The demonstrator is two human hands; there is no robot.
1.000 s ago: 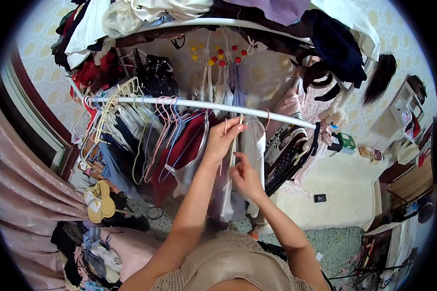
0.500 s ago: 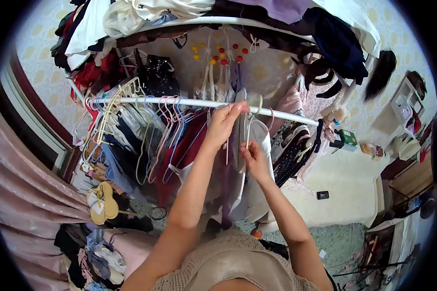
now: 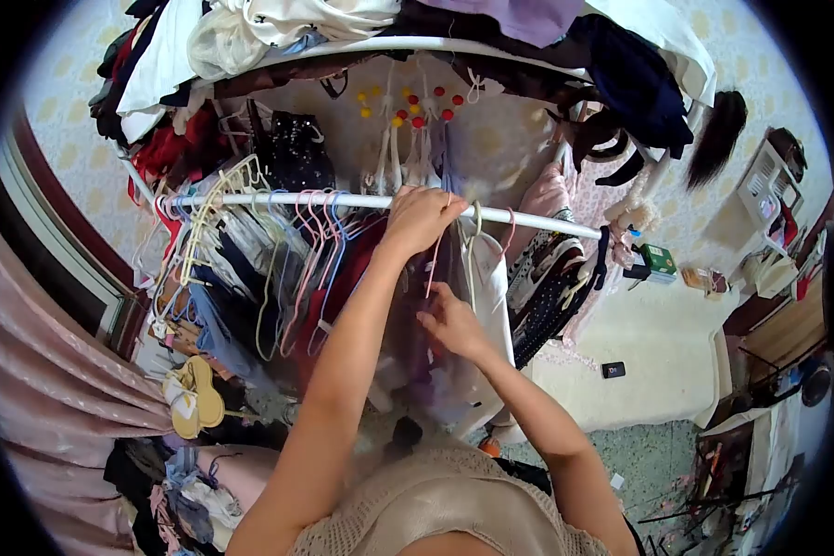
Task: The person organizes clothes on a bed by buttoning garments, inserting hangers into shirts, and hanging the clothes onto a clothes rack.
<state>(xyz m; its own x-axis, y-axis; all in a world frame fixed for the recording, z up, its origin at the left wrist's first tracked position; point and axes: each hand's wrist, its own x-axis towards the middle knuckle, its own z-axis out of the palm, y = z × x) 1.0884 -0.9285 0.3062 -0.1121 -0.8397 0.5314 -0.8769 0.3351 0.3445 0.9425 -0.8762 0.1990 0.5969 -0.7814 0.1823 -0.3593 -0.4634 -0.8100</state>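
Observation:
A white clothes rail (image 3: 547,221) runs across the view with many garments on hangers. My left hand (image 3: 422,221) is closed over the rail at the hook of a pink hanger (image 3: 437,248). Lower down, my right hand (image 3: 454,322) has its curled fingers at the lower part of that same hanger, thumb a little apart. A sheer purple garment (image 3: 422,357) hangs beneath, partly blurred. Just right of my hands are a cream hanger (image 3: 473,264) and a white garment (image 3: 493,287). Another pink hanger (image 3: 510,232) hooks over the rail beside them.
Pink, blue and cream hangers (image 3: 320,250) crowd the rail's left side. Dark dotted clothes (image 3: 551,324) hang at right. More clothes lie over an upper bar (image 3: 417,44). A cream-covered surface (image 3: 658,343) holds a small black object (image 3: 613,370). A clothes pile (image 3: 195,491) lies lower left.
My right hand has left the white hanger and moved left and slightly down to the pink one. My left hand has shifted a little left along the rail. The grey-white garment between them has moved.

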